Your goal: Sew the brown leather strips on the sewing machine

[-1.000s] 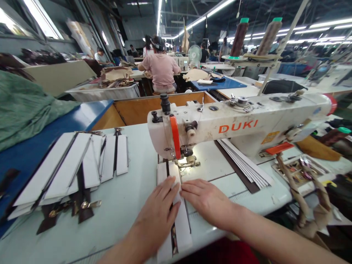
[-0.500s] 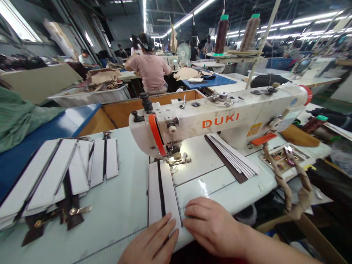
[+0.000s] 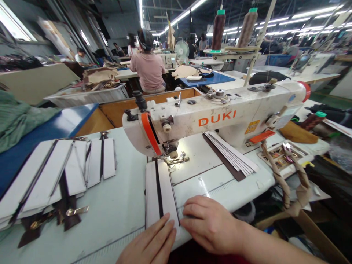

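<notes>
A zipper panel (image 3: 168,190), two white-faced strips with a dark zipper between them, lies lengthwise under the presser foot (image 3: 173,157) of the sewing machine (image 3: 214,117). My left hand (image 3: 150,242) rests flat on its near end, fingers stretched out over the white strip and zipper. Against the panel's right edge, my right hand (image 3: 207,223) has its fingers curled together; its thumb and fingertips are partly hidden. Light from the machine falls on the needle area.
Finished-looking zipper panels (image 3: 52,176) with metal pulls (image 3: 77,211) lie on the left. White-edged dark strips (image 3: 231,154) fan out right of the needle. Beyond are a parts tray (image 3: 286,156), a wrapped loop handle (image 3: 283,190), thread cones (image 3: 219,31) and a seated co-worker (image 3: 147,69).
The view has shifted slightly, moving the machine a little left in the picture. My hands keep nearly the same place on the panel. The co-worker's raised left arm has come down.
</notes>
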Action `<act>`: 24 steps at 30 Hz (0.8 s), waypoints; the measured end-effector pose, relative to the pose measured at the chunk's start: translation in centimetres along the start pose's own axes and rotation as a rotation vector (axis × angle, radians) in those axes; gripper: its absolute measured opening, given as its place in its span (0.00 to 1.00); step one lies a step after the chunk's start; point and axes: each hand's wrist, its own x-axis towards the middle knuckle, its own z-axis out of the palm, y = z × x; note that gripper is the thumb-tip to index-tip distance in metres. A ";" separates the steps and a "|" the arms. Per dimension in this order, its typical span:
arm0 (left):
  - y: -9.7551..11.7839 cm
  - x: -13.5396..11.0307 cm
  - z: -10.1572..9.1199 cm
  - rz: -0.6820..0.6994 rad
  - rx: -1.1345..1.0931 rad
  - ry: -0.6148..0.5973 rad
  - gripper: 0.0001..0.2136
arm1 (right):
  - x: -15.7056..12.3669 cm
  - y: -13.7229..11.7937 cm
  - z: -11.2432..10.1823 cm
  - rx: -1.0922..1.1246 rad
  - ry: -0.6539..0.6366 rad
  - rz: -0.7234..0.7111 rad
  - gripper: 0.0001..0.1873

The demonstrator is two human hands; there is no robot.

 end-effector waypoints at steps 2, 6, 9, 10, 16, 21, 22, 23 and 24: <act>0.0 -0.1 0.2 0.003 0.006 -0.006 0.20 | 0.0 0.0 0.0 0.002 0.002 -0.005 0.12; 0.0 -0.1 0.1 0.006 0.005 -0.017 0.20 | -0.1 0.0 0.0 0.004 0.011 -0.008 0.12; 0.1 0.0 -0.2 0.004 -0.005 -0.013 0.19 | -0.1 0.0 0.1 0.011 0.016 -0.013 0.12; 0.1 0.0 -0.2 0.003 -0.011 -0.012 0.19 | -0.1 0.0 0.1 0.013 0.018 -0.013 0.13; 0.2 0.3 -0.1 -0.029 -0.033 0.005 0.19 | -0.1 -0.1 0.0 0.034 0.007 -0.001 0.12; 0.7 -0.1 0.7 -0.084 -0.052 0.071 0.17 | 0.0 -0.2 -0.1 0.044 0.019 0.004 0.12; 0.8 -0.4 1.1 -0.100 -0.057 0.113 0.18 | 0.0 -0.2 -0.1 0.046 0.021 0.006 0.12; 1.0 -0.6 1.5 -0.115 -0.059 0.149 0.18 | 0.0 -0.2 -0.1 0.050 0.024 0.009 0.12; 1.1 -0.8 1.9 -0.123 -0.061 0.177 0.18 | 0.0 -0.2 -0.1 0.055 0.029 0.011 0.12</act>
